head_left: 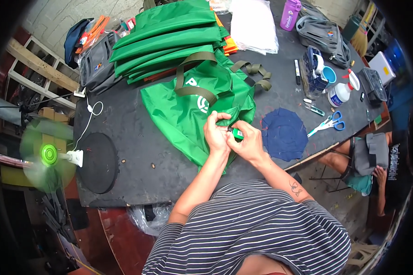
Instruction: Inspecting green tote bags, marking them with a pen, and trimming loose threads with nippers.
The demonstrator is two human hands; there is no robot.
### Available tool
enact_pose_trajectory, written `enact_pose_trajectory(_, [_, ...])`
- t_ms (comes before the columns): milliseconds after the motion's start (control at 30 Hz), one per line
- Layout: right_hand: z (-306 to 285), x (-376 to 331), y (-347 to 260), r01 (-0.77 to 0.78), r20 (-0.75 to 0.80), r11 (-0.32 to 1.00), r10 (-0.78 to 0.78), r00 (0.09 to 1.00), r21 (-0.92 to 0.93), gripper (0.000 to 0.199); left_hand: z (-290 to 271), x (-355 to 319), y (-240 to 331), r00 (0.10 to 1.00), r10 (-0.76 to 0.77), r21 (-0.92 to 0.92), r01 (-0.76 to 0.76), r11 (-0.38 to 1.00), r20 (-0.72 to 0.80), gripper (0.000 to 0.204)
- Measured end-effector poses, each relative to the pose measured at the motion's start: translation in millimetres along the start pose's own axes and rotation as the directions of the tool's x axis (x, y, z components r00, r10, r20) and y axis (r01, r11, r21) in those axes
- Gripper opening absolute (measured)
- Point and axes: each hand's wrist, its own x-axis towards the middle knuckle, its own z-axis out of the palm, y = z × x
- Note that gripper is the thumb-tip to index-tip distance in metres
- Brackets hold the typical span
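A green fabric bag (170, 110) with olive webbing handles (180, 78) and a white print lies on the dark table in front of me. My left hand (217, 133) is closed at the bag's near right part, its fingers curled on the fabric; the exact spot they pinch is hidden. Close beside it, my right hand (248, 141) grips a small green lighter (237, 134) with a black top, which points toward the left fingers. Whether it has a flame does not show.
Folded green bags (165, 36) are stacked at the back. Right of my hands lie a round navy cloth piece (284, 134), scissors (328, 123), a cutter (314, 108) and a spray bottle (342, 91). A fan (49, 155) spins at left; another person (371, 156) sits at right.
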Motion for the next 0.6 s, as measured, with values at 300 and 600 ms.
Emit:
enact_pose_trajectory(300, [1.1, 1.2, 4.6, -0.01, -0.002, 1.0, 0.01, 1.0, 0.01, 0.024, -3.0, 1.3, 0.9, 0.996, -0.076, 0.023, 0.075, 0.997, 0.05, 0.037])
enact_pose_trajectory(600, [-32.0, 15.1, 0.1, -0.146, -0.069, 0.946, 0.173, 0.982, 0.29, 0.041, 0.1, -6.2, -2.8, 0.976, 0.105, -0.055, -0.097, 0.994, 0.188, 0.012])
